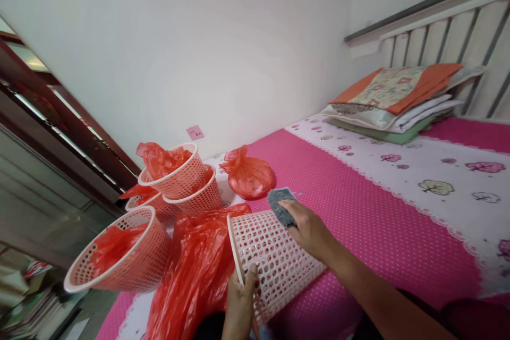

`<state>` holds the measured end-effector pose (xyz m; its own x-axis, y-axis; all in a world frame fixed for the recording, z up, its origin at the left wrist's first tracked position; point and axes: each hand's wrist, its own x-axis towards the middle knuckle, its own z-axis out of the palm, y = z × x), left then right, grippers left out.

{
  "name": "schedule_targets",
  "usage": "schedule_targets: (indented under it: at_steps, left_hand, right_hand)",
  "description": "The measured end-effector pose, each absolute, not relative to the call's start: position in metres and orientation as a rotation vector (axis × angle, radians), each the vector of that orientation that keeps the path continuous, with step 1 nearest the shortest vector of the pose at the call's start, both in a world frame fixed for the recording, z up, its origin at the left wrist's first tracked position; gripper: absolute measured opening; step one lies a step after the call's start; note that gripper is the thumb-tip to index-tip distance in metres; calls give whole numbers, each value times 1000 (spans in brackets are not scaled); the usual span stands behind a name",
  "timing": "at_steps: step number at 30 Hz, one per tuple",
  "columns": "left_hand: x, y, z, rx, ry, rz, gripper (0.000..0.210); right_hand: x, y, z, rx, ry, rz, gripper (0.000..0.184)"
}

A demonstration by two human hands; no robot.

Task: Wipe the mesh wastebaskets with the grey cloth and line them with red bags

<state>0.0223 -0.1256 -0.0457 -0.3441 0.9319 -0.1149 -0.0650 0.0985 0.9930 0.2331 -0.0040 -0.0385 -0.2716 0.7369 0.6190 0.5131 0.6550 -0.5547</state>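
Observation:
A pale pink plastic basket (274, 260) with a perforated wall lies tilted on its side in front of me, its rim toward the left. My left hand (241, 297) grips that rim, thumb on the outer wall and the other fingers mostly hidden. A grey-blue cloth (282, 206) is held in my right hand (305, 223), pressed against the upper side of the basket. Left of the basket spreads a crumpled red plastic bag (199, 265). Just beyond the cloth sits a tied red plastic bag (250, 172) with something inside that I cannot make out.
Several similar baskets (153, 260) holding red bags stand at the left, some stacked. The bed (338, 196) has a pink and white patterned sheet. Folded bedding (398, 90) lies near the headboard (450, 37). A white wall (239, 53) with a pink note (195, 132) rises behind.

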Motion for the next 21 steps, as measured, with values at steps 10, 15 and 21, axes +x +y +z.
schedule_targets:
  at_steps: [10,15,21]
  left_hand:
    - [24,-144,-62,993,1300,1503,43]
    - [22,-158,-72,1034,1348,1434,54]
    - [33,-170,-89,980,1385,1442,66]
  right_hand:
    - [174,-86,-14,-635,-2361,403,68]
    - [177,-87,-13,-638,-2371,398,66]
    - [175,-83,-14,-662,-2315,479,73]
